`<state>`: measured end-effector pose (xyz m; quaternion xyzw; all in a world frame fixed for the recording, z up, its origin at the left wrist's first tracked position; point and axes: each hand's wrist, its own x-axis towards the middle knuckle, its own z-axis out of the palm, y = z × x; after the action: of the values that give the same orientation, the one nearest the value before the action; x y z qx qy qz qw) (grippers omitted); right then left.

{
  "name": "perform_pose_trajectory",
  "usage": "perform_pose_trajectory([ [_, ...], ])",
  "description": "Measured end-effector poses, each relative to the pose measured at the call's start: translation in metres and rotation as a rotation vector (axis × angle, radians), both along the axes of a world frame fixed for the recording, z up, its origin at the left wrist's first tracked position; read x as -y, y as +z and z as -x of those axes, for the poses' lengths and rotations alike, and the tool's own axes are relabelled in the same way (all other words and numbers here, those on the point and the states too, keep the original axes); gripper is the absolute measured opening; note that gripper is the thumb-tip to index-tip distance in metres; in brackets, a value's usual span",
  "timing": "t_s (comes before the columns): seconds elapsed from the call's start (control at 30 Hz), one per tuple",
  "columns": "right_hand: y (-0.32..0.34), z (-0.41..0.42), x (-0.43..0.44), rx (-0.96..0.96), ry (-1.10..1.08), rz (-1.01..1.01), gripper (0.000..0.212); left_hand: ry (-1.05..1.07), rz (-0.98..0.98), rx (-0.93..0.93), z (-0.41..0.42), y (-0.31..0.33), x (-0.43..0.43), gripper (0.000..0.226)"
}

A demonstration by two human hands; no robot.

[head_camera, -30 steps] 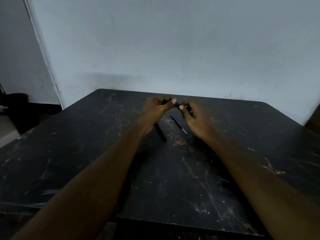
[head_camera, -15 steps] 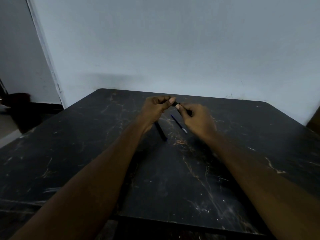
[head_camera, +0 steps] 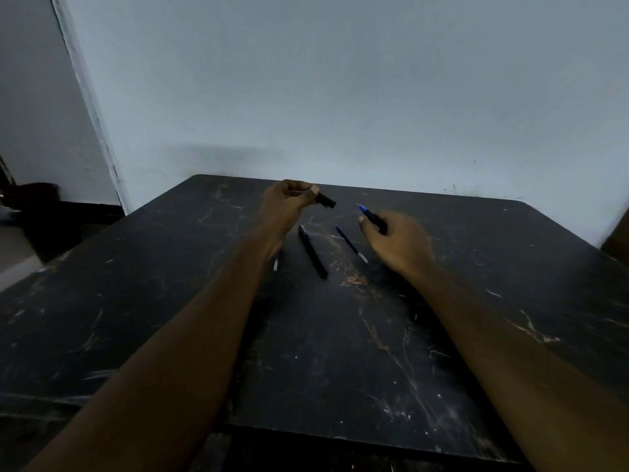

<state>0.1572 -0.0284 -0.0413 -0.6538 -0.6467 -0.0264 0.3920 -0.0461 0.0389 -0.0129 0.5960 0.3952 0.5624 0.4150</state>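
Our left hand (head_camera: 289,207) pinched a short black cap (head_camera: 326,200) between thumb and curled fingers, its long axis running toward the right edge of the counter (head_camera: 340,369). Our right hand (head_camera: 400,245) gripped the pen barrel (head_camera: 373,218), its blue tip aimed at the far left corner. Both hovered near the far edge, a gap between them. Any print was too dark to read.

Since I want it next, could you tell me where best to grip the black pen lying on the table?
I'd pinch the black pen at mid-barrel from above, across its width: it lies flat and straight, apart from the thin refill beside it.
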Motion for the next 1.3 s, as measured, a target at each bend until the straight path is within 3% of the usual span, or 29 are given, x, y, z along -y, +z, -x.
perform_pose_trajectory([
  [0.07,-0.001,0.000,-0.001,-0.020,-0.008,-0.003,0.042,-0.006,-0.008,-0.072,0.003,-0.001,0.000,0.007],
  [0.2,-0.001,0.001,-0.002,-0.011,-0.017,-0.011,0.039,-0.015,-0.060,-0.337,-0.001,-0.006,0.001,0.003],
  [0.33,-0.002,0.000,-0.003,-0.038,-0.009,-0.015,0.035,-0.013,-0.083,-0.423,-0.006,-0.008,0.004,0.003],
  [0.57,-0.001,0.000,-0.003,-0.035,-0.030,-0.025,0.039,0.162,-0.204,-0.828,-0.015,-0.016,0.009,0.020],
  [0.7,-0.001,-0.001,-0.002,-0.037,-0.028,-0.004,0.039,0.182,-0.260,-0.905,-0.016,-0.017,0.009,0.018],
  [0.93,-0.001,0.000,-0.005,-0.047,-0.037,0.020,0.037,0.143,-0.210,-0.813,-0.009,-0.016,0.003,0.016],
  [1.13,0.001,0.004,-0.006,-0.169,0.102,0.007,0.028,-0.055,-0.103,-0.394,-0.011,-0.007,0.009,0.019],
  [1.3,0.002,0.011,-0.004,-0.154,0.222,-0.054,0.024,-0.215,-0.088,-0.109,-0.016,-0.002,0.014,0.013],
])
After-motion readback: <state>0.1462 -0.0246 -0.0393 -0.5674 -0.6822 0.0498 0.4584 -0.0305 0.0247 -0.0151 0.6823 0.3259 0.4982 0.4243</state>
